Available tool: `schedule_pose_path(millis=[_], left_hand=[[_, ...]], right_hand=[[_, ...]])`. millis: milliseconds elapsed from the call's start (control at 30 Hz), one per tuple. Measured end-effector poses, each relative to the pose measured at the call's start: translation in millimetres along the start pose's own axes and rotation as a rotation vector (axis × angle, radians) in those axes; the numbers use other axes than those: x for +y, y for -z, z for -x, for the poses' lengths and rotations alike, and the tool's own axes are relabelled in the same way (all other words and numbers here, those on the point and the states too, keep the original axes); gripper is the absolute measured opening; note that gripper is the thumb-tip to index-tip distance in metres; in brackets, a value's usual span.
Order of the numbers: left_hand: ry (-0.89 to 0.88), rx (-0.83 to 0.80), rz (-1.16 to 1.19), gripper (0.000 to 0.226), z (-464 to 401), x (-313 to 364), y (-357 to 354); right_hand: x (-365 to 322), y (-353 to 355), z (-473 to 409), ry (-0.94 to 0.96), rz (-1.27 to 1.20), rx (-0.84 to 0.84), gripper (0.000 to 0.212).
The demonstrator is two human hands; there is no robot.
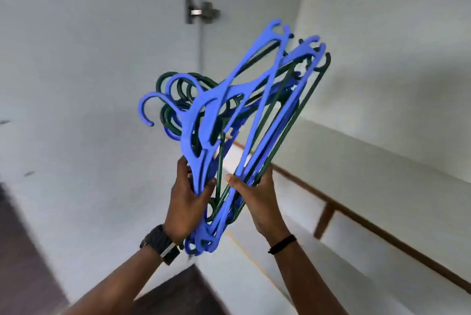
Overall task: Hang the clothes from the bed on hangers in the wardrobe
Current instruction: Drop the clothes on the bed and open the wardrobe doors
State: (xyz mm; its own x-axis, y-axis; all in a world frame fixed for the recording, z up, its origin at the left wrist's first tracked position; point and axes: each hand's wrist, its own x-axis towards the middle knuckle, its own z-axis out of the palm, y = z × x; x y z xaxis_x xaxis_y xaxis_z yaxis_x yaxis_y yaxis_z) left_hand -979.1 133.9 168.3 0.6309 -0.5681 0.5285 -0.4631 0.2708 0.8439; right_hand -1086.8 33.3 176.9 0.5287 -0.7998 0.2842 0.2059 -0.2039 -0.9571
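Note:
I hold a bundle of several blue and dark green plastic hangers [237, 110] up in front of me, inside a white wardrobe. My left hand [186, 200], with a dark watch at the wrist, grips the shoulder arms of the hangers at the bundle's lower left. My right hand [257, 197], with a black band at the wrist, grips the straight bottom bars on the right. The hooks point to the left. No clothes and no bed are in view.
The open white wardrobe door [89, 59] stands at left, with a metal hinge [201, 11] at the corner. A brown wooden rail [369, 220] with a bracket runs along the white inner wall at right. Dark floor [23, 251] shows at lower left.

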Motion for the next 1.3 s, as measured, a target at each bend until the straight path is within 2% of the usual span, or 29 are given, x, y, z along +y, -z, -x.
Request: schedule_pose_path(millis=[100, 200, 400, 467, 567, 700, 767, 900, 1000, 1100, 1200, 1300], left_hand=[[0.127, 0.216, -0.097, 0.074, 56.4, 4.8, 73.0], [0.228, 0.404, -0.203, 0.081, 123.8, 16.9, 146.9], [0.288, 0.731, -0.314, 0.087, 242.4, 49.8, 271.4], [0.274, 0.82, -0.352, 0.084, 276.4, 61.4, 298.7], [0.313, 1.004, -0.399, 0.088, 329.1, 73.5, 345.2], [0.462, 1.257, -0.393, 0.103, 403.2, 74.3, 412.3], [0.529, 1.332, -0.337, 0.108, 432.7, 73.6, 441.5], [0.652, 1.456, -0.208, 0.076, 500.3, 60.9, 497.9], [0.789, 1.579, -0.102, 0.079, 551.7, 48.5, 527.7], [0.857, 1.674, -0.041, 0.064, 596.0, 41.8, 546.0], [0.881, 1.748, -0.001, 0.046, 641.2, 39.3, 558.8], [0.886, 1.826, 0.097, 0.054, 688.3, 40.1, 567.4]], right_hand=[[14.2, -64.8, 47.8, -0.011, -0.069, -0.184, 0.048], [23.2, -135.4, 110.6, -0.084, -0.119, -0.361, 0.049], [24.2, -259.0, 229.3, -0.144, -0.202, -0.691, 0.061], [24.5, -294.0, 262.8, -0.154, -0.185, -0.792, 0.052], [28.0, -348.9, 315.8, -0.27, -0.196, -1.026, 0.036], [36.4, -422.1, 389.0, -0.402, -0.167, -1.225, 0.031], [45.3, -452.7, 424.2, -0.439, -0.122, -1.31, 0.029], [78.2, -516.5, 497.2, -0.509, 0.022, -1.511, 0.033], [108.4, -554.3, 552.1, -0.536, 0.15, -1.621, 0.034], [118.7, -574.2, 602.6, -0.607, 0.272, -1.692, 0.033], [118.4, -588.8, 652.2, -0.602, 0.406, -1.806, 0.023], [127.1, -603.1, 698.1, -0.496, 0.518, -1.948, 0.025]])
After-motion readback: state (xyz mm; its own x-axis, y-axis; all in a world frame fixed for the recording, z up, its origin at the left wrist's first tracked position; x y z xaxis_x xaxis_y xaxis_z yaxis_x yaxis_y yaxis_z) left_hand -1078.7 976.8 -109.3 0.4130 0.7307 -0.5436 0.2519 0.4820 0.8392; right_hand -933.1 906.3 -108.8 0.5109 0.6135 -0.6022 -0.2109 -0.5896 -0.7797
